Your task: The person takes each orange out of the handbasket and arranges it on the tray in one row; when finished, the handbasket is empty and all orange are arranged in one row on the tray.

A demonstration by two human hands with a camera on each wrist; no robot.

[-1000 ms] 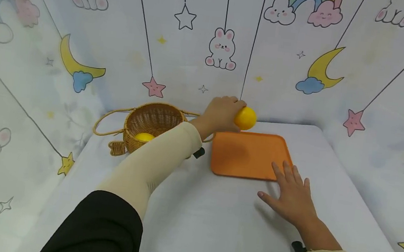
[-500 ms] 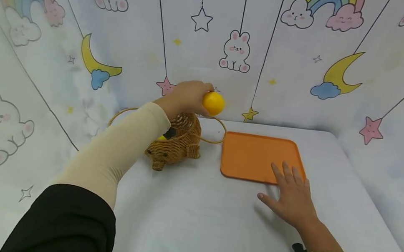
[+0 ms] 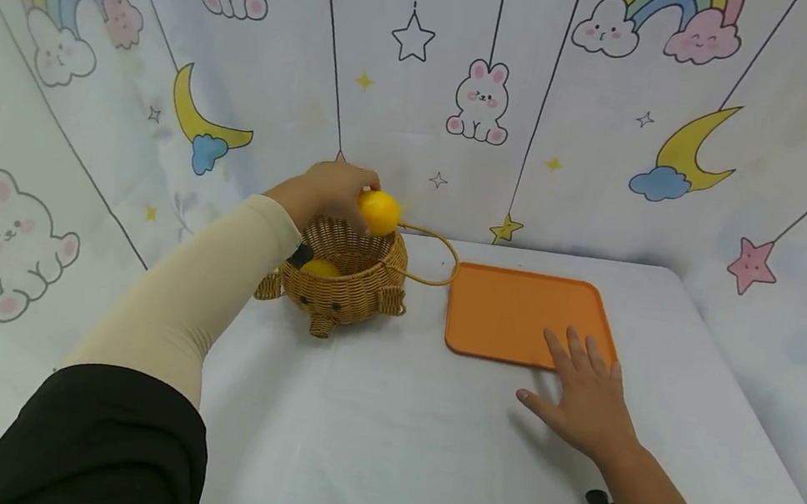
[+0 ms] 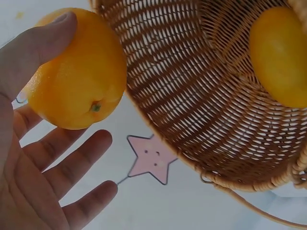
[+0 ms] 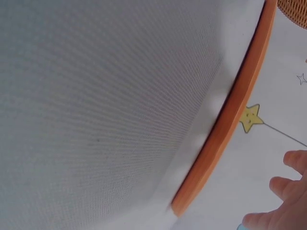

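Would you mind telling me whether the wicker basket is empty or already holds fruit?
Not empty: one yellow fruit lies inside the basket; the left hand holds another fruit over its rim.

Table viewed from above by head camera; basket (image 3: 340, 278) seen close by left wrist (image 4: 211, 96); tray (image 3: 524, 313) edge shared with right wrist (image 5: 225, 129).

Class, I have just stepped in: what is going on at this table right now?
A person's left hand holds a yellow-orange fruit over the far rim of a wicker basket, which already has another yellow fruit inside. The right hand lies flat, fingers spread, on the white table, reaching onto the near edge of an orange tray that has nothing on it.
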